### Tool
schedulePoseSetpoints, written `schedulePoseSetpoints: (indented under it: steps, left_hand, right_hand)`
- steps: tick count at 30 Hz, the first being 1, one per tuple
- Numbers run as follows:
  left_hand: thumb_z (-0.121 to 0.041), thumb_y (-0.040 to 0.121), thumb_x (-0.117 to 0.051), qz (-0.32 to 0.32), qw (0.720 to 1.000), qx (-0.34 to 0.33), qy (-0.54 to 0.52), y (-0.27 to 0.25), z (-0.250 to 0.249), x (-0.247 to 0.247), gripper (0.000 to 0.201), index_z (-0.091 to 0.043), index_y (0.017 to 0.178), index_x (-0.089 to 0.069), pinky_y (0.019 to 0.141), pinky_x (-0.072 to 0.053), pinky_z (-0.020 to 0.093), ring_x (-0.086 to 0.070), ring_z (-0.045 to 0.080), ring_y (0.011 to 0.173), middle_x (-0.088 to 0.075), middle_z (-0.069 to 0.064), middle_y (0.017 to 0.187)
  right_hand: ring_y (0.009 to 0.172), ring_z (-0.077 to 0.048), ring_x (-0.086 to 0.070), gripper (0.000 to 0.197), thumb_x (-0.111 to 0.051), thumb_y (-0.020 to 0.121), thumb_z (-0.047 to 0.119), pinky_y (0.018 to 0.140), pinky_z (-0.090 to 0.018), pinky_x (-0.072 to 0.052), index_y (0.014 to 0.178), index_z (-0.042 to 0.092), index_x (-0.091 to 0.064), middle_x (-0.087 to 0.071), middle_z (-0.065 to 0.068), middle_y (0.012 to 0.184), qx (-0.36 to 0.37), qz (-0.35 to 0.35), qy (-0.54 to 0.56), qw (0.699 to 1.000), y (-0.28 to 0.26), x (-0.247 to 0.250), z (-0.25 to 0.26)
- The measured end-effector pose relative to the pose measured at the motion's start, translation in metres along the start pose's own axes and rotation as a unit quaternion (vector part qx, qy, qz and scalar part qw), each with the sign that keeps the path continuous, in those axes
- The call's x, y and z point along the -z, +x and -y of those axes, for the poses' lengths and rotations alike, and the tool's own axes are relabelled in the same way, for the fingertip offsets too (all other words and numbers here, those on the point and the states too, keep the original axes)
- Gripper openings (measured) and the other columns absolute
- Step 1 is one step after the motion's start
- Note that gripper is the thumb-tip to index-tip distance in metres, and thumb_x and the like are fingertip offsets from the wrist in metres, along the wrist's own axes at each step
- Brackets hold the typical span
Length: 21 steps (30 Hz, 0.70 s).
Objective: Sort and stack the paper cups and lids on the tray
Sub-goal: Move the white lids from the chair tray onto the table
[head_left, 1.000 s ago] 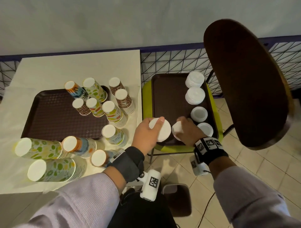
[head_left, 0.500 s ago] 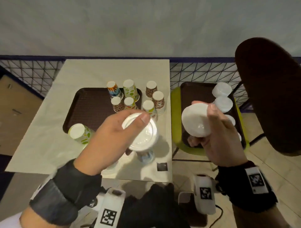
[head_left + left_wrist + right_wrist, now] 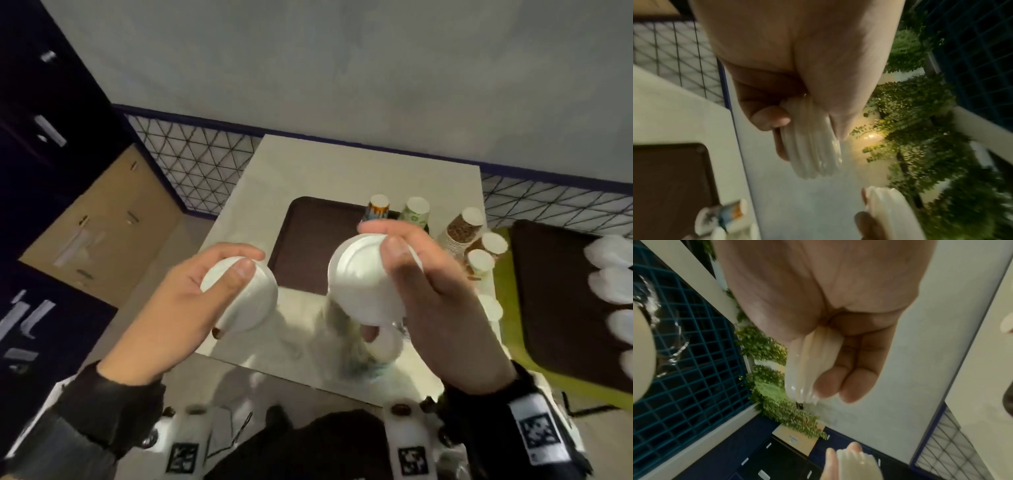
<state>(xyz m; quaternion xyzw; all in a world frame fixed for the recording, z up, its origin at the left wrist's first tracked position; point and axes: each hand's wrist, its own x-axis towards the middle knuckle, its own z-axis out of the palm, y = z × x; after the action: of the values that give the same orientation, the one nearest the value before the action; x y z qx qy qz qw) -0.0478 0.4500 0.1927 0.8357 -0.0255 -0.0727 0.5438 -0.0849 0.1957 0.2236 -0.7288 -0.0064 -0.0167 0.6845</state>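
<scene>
Dim, soft indoor light; motion blur smears all views, worst toward 5 o'clock; wide-angle edges bend.

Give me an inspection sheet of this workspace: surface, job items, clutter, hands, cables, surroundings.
Surface: pale square table carrying a dark brown plastic tray.
Job's things: upside-down patterned paper cups at the tray's right end; white plastic lid stacks on a second brown tray over a lime-green seat.
Clutter: nothing seen.
Grippers: left hand holds a white lid stack in a thumb-and-finger grip; right hand holds another lid stack. Both are raised above the table.
Cables: nothing seen.
Surroundings: grey wall, black wire-mesh fence, green foliage, dark blue cabinets.
</scene>
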Motion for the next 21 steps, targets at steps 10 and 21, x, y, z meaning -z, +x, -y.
schedulePoseSetpoints:
  steps: [10, 21]
  left_hand:
    - [-0.054, 0.09, -0.056, -0.099, 0.979, 0.15, -0.1, 0.1, 0.157, 0.083, 0.027, -0.037, 0.106, -0.071, 0.05, -0.042, 0.03, -0.058, 0.023, 0.073, -0.067, 0.011, 0.103]
    - [-0.042, 0.091, -0.063, -0.07, 0.953, 0.272, -0.115, 0.211, 0.246, 0.075, 0.032, -0.023, 0.117, -0.059, 0.065, -0.047, 0.032, -0.059, 0.024, 0.087, -0.063, 0.009, 0.118]
  right_hand:
    - [0.062, -0.026, -0.055, 0.022, -0.047, 0.105, 0.031, 0.046, -0.028, -0.044, 0.109, 0.02, -0.065, -0.059, -0.016, 0.097, -0.136, 0.02, 0.139, 0.981, 0.144, -0.171, -0.069]
    - [0.081, -0.039, -0.06, 0.033, -0.046, 0.097, 0.017, 0.057, -0.044, -0.057, 0.13, 0.014, -0.044, -0.048, -0.016, 0.117, -0.341, -0.064, 0.076, 0.935, 0.25, -0.233, -0.211]
